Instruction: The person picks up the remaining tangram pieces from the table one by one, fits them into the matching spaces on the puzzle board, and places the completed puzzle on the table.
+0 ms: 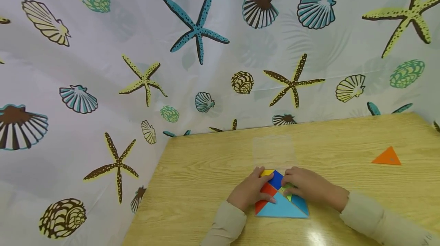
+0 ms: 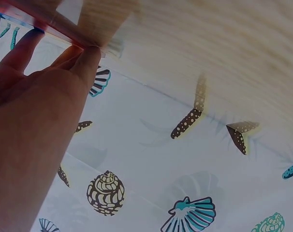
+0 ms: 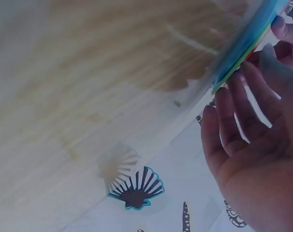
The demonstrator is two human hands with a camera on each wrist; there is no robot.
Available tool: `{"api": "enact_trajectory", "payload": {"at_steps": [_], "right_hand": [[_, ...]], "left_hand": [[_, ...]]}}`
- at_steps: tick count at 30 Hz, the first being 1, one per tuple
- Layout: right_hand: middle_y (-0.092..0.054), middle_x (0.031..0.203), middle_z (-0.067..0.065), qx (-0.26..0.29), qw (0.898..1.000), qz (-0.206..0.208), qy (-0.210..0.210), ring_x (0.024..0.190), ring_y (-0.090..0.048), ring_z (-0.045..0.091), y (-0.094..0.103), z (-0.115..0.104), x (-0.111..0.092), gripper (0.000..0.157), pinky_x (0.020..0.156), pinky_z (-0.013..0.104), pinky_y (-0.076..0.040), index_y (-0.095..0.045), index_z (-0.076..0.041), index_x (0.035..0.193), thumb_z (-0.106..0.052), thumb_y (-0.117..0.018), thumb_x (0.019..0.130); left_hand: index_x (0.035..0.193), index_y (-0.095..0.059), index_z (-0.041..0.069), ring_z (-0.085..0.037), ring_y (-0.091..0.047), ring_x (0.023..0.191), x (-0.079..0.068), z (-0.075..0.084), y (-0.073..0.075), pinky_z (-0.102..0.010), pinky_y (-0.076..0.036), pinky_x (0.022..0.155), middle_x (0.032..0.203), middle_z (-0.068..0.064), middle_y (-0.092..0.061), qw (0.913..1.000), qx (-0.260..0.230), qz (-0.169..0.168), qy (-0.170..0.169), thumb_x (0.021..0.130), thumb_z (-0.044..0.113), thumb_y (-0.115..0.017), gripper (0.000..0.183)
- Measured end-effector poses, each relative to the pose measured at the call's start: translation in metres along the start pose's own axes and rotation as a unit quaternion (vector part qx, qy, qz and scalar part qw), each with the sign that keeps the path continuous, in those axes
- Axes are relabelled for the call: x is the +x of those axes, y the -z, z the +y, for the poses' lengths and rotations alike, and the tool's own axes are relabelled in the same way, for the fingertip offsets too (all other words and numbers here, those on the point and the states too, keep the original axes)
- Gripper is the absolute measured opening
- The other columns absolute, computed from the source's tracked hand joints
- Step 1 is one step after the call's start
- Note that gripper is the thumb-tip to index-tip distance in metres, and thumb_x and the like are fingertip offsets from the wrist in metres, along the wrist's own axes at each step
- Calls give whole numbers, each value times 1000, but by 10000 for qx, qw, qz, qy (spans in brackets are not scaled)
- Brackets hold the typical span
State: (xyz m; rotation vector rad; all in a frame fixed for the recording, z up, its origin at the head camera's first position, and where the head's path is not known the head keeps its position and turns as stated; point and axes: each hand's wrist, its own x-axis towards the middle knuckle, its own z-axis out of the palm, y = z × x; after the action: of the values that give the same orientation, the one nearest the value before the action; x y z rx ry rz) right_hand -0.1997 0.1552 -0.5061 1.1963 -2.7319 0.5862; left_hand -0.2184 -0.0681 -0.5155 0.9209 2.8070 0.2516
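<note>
Coloured tangram pieces lie together near the table's front: a big light blue triangle (image 1: pixel 280 207), a red piece (image 1: pixel 260 206), a dark blue square (image 1: pixel 276 181), a yellow piece (image 1: pixel 266 172) and a blue triangle (image 1: pixel 300 203). My left hand (image 1: pixel 249 191) rests on them from the left, index finger by the square and thumb over the red and light blue pieces. From the right, my right hand (image 1: pixel 307 185) pinches a lime-green piece (image 1: pixel 288 197), partly hidden by the fingers. Right fingertips (image 3: pixel 223 92) touch its green edge in the right wrist view.
An orange triangle (image 1: pixel 388 157) lies apart on the wooden table (image 1: pixel 203 169), towards the right. A clear flat sheet (image 1: pixel 273 150) lies just behind the pieces. A curtain (image 1: pixel 220 85) printed with shells and starfish hangs behind and to the left of the table.
</note>
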Motion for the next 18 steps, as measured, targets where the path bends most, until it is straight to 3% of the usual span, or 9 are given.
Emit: {"api": "enact_trajectory", "payload": {"at_steps": [7, 11, 18], "right_hand": [[-55, 95, -7, -199, 9993, -17, -322, 87, -47, 9, 2, -13, -13, 31, 74, 31, -49, -68, -14, 100, -40, -66, 84], [-55, 102, -5, -31, 9987, -143, -483, 92, -48, 10, 1, -16, -16, 34, 77, 30, -49, -68, -12, 105, -38, -68, 83], [-54, 109, -3, 447, 9978, -339, -362, 101, -50, 14, 0, -13, -16, 33, 83, 33, -49, -67, -10, 110, -32, -67, 85]], "left_hand": [[144, -33, 31, -23, -20, 138, 0, 2, 2, -31, -39, 99, 149, 0, -24, 10000, 31, -56, 44, 75, 62, -55, 79], [145, -33, 32, -23, -20, 138, 0, 2, 2, -31, -38, 99, 149, -1, -23, 9999, 41, -90, 73, 75, 61, -56, 79], [144, -33, 32, -23, -19, 139, -1, 2, 2, -31, -38, 99, 150, -1, -23, 9999, -6, -99, 124, 74, 61, -57, 80]]}}
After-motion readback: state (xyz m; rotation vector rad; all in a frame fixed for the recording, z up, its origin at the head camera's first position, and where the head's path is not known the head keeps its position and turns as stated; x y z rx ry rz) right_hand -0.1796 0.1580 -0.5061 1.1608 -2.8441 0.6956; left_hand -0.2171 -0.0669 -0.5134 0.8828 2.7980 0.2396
